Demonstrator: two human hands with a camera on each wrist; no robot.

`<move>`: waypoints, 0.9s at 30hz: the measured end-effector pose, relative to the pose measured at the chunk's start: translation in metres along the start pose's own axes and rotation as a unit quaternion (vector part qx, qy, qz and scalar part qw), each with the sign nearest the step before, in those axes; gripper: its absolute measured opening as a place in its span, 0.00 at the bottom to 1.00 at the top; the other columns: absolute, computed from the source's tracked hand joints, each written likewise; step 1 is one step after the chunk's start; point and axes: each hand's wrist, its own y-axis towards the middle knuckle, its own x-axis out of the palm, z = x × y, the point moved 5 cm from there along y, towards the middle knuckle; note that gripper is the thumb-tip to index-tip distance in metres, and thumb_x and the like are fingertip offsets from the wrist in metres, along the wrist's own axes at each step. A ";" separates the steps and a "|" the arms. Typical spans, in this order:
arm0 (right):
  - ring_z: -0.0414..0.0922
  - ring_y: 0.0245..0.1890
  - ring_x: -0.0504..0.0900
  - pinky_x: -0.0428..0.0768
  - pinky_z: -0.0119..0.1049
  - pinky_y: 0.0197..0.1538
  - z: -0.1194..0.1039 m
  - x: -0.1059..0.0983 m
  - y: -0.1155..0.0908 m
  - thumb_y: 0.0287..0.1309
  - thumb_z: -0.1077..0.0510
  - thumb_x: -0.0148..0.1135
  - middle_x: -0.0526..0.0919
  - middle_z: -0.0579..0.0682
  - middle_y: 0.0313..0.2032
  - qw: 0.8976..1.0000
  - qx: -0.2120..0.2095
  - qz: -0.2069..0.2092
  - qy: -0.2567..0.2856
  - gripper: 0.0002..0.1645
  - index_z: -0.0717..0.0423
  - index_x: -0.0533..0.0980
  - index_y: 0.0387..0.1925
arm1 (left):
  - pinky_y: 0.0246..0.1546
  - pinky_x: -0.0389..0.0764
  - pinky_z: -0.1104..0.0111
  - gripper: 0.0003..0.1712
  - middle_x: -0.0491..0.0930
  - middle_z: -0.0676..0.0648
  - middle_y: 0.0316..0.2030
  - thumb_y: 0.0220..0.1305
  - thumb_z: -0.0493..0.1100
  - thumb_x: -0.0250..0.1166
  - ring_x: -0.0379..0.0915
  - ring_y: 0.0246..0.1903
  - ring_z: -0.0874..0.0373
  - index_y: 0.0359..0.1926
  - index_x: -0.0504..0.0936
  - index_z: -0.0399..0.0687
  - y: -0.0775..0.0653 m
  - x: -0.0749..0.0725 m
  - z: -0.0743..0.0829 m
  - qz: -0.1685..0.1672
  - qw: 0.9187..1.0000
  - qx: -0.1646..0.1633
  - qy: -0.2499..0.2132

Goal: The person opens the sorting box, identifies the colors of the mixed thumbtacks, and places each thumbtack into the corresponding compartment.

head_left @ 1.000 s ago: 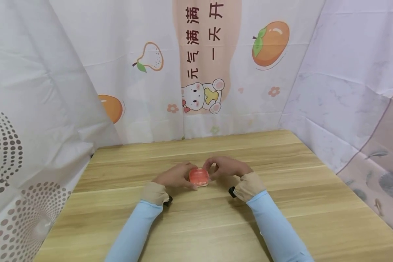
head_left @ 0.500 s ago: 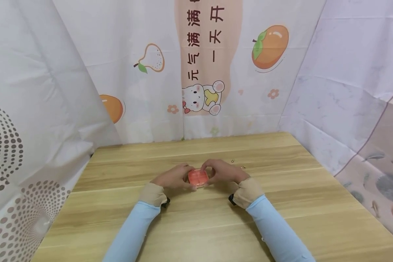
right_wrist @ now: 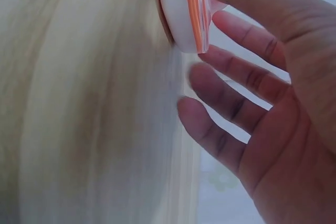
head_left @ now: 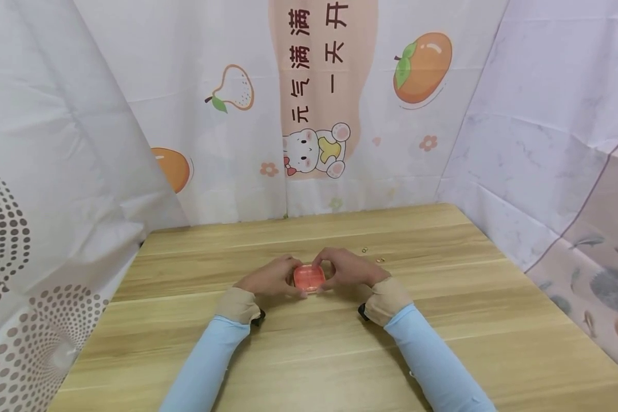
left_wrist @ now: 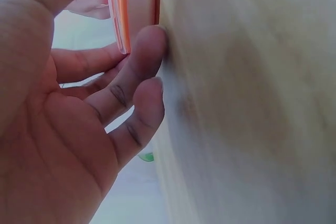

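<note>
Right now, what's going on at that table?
A pair of bare hands is handling a small, red-topped container at the wooden table. The left hand grips one side of it and the right hand grips the other, each with thumb and fingers around the edge. The red top is on. A few tiny bits lie on the table just beyond the right hand, too small to identify.
</note>
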 end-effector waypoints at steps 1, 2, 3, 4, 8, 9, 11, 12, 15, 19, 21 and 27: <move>0.41 0.34 0.77 0.76 0.33 0.38 0.000 0.000 0.001 0.47 0.44 0.76 0.77 0.41 0.44 1.000 -0.001 -0.002 0.004 0.30 0.46 0.75 0.51 | 0.36 0.74 0.71 0.37 0.72 0.52 0.43 0.53 0.60 0.73 0.68 0.40 0.59 0.57 0.75 0.44 0.000 0.000 -0.001 0.001 1.000 -0.005 0.000; 0.40 0.31 0.77 0.76 0.32 0.36 0.000 0.000 0.001 0.47 0.44 0.75 0.78 0.42 0.43 1.000 -0.002 -0.003 0.005 0.30 0.46 0.75 0.51 | 0.36 0.74 0.71 0.37 0.72 0.53 0.43 0.52 0.60 0.73 0.68 0.40 0.59 0.57 0.75 0.44 0.000 0.000 -0.002 0.002 1.000 -0.008 0.000; 0.40 0.30 0.77 0.76 0.32 0.34 0.000 0.000 0.002 0.47 0.44 0.75 0.78 0.43 0.41 1.000 -0.002 -0.005 0.007 0.30 0.46 0.75 0.51 | 0.36 0.74 0.71 0.37 0.72 0.53 0.42 0.52 0.60 0.73 0.68 0.40 0.59 0.57 0.75 0.43 0.000 0.000 -0.003 0.002 1.000 -0.009 -0.002; 0.39 0.29 0.77 0.76 0.32 0.33 0.000 0.001 0.002 0.47 0.45 0.76 0.78 0.44 0.40 1.000 -0.003 -0.005 0.009 0.30 0.47 0.75 0.51 | 0.36 0.74 0.71 0.37 0.72 0.52 0.42 0.52 0.60 0.73 0.68 0.40 0.59 0.57 0.75 0.43 0.000 0.000 -0.003 0.001 1.000 -0.011 -0.004; 0.38 0.28 0.76 0.75 0.32 0.32 0.002 0.002 0.003 0.45 0.44 0.76 0.79 0.43 0.38 1.000 0.001 0.000 -0.001 0.30 0.45 0.76 0.50 | 0.36 0.74 0.70 0.38 0.73 0.51 0.42 0.52 0.60 0.73 0.67 0.40 0.58 0.57 0.75 0.43 -0.002 -0.001 -0.002 -0.002 1.000 -0.008 -0.003; 0.38 0.27 0.76 0.75 0.32 0.32 0.001 0.002 0.003 0.45 0.43 0.76 0.79 0.43 0.38 1.000 0.003 0.002 -0.003 0.30 0.45 0.77 0.50 | 0.36 0.73 0.70 0.38 0.73 0.51 0.42 0.52 0.60 0.73 0.67 0.40 0.57 0.57 0.76 0.43 -0.002 -0.002 -0.002 -0.002 1.000 -0.007 -0.004; 0.38 0.26 0.75 0.74 0.32 0.32 0.000 0.001 0.003 0.44 0.42 0.76 0.79 0.42 0.39 1.000 0.005 0.005 -0.009 0.30 0.46 0.77 0.49 | 0.36 0.73 0.70 0.38 0.73 0.51 0.42 0.51 0.61 0.73 0.67 0.40 0.58 0.57 0.76 0.43 -0.002 -0.002 -0.002 -0.002 1.000 -0.009 -0.004; 0.38 0.25 0.75 0.74 0.32 0.31 0.000 0.000 0.003 0.44 0.42 0.77 0.80 0.43 0.39 1.000 0.005 0.006 -0.011 0.30 0.46 0.78 0.49 | 0.36 0.73 0.70 0.39 0.73 0.51 0.42 0.51 0.61 0.73 0.67 0.40 0.58 0.57 0.76 0.44 -0.002 -0.002 -0.003 -0.002 1.000 -0.011 -0.002; 0.38 0.24 0.74 0.74 0.32 0.30 -0.003 -0.002 0.002 0.43 0.41 0.77 0.80 0.46 0.38 1.000 0.000 0.005 -0.011 0.31 0.47 0.78 0.49 | 0.36 0.73 0.71 0.39 0.73 0.52 0.42 0.50 0.63 0.73 0.67 0.40 0.59 0.57 0.76 0.45 -0.001 -0.001 -0.003 -0.001 1.000 -0.015 0.003; 0.38 0.23 0.73 0.73 0.32 0.28 -0.004 -0.004 0.002 0.43 0.42 0.77 0.81 0.49 0.37 1.000 -0.003 0.002 -0.008 0.31 0.48 0.79 0.49 | 0.36 0.74 0.70 0.40 0.73 0.53 0.41 0.49 0.63 0.73 0.67 0.39 0.59 0.57 0.77 0.44 0.000 -0.001 -0.004 0.000 1.000 -0.018 0.005; 0.38 0.22 0.73 0.73 0.32 0.27 -0.005 -0.004 0.002 0.43 0.42 0.77 0.81 0.50 0.36 1.000 -0.003 0.003 -0.004 0.30 0.48 0.79 0.49 | 0.36 0.74 0.70 0.40 0.72 0.54 0.41 0.48 0.64 0.73 0.68 0.39 0.59 0.57 0.77 0.44 0.000 -0.001 -0.004 0.000 1.000 -0.020 0.004; 0.39 0.22 0.71 0.71 0.32 0.27 -0.001 -0.004 0.000 0.45 0.41 0.76 0.80 0.52 0.32 1.000 0.009 0.006 0.008 0.29 0.46 0.80 0.48 | 0.38 0.73 0.70 0.43 0.72 0.54 0.41 0.46 0.65 0.74 0.68 0.40 0.58 0.57 0.76 0.44 0.000 -0.001 -0.005 0.001 1.000 -0.020 -0.001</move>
